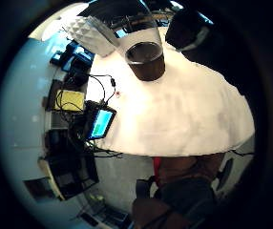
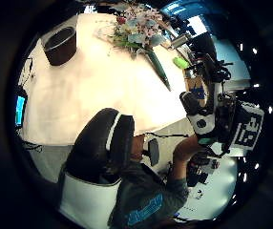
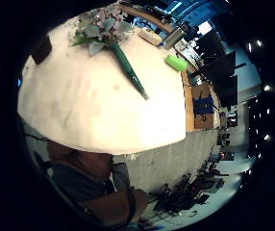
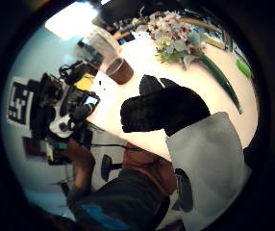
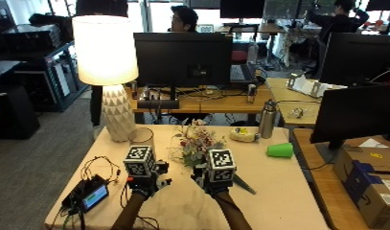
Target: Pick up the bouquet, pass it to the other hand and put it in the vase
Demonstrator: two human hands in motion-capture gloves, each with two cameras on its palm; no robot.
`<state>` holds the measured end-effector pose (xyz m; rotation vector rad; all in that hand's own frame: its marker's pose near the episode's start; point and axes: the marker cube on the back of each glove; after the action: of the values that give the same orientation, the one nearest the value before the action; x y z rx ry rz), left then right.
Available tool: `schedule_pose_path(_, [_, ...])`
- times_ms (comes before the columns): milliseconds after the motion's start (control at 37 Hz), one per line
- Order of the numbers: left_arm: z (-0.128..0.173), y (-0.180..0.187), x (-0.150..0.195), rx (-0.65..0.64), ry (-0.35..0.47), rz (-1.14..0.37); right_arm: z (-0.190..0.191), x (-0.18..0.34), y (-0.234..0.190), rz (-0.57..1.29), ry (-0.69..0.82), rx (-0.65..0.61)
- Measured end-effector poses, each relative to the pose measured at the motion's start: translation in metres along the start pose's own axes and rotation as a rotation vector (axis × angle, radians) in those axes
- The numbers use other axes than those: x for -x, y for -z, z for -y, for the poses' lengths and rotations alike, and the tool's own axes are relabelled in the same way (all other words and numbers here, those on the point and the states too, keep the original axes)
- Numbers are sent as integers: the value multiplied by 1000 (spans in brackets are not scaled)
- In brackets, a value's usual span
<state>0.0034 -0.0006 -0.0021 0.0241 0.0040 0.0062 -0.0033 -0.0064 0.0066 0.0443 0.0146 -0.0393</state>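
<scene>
Outside view, nearest: left hand [image 5: 143, 184] and right hand [image 5: 215, 186] hover over the near part of the table [image 5: 290, 201], neither touching anything; fingers hidden under the gloves' gear here.
Outside view, bouquet: the bouquet [image 5: 196, 143] lies on the table just beyond the right hand, flower heads away from the person, green stem end [image 5: 242, 186] trailing to the right.
Outside view, vase: a clear glass vase [image 5: 142, 137] stands upright beside the lamp [image 5: 110, 67], left of the bouquet.
Left thumb side view: bouquet [image 2: 136, 31] flat on the table, well apart from this palm; left fingers not visible, cannot tell.
Right thumb side view: right fingers [image 4: 149, 115] straight and relaxed, pinching nothing; bouquet [image 4: 176, 36] beyond them.
Right little finger side view: wrapped stems [image 3: 128, 67] form a narrow, stiff-looking cone.
Handling, judged: light, top-heavy; blossoms soft and crushable.
Grip site, judged: mid-stem, below the flowers.
Vase, judged: fragile glass, may tip.
</scene>
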Motion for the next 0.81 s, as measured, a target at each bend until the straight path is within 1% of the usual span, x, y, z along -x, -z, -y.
schedule_pose_path(189, [-4,4,-2,-10,-4,-3,0,-2,0,-1,9,4])
schedule_pose_path(324, [-2,3,-1,-48,-21,-18,-4,-15,-1,-22,14,40])
schedule_pose_path(432, [-5,8,-5,-100,-23,-35,-2,-36,-7,-26,9,41])
schedule_pose_path(568, [-14,12,-8,-104,-10,-50,8,-68,-22,-31,-22,29])
schedule_pose_path(730, [-6,7,-7,-176,-27,-53,27,-119,-52,-26,-100,32])
schedule_pose_path(811, [-5,7,-8,-190,-28,-57,39,-141,-72,-9,-139,40])
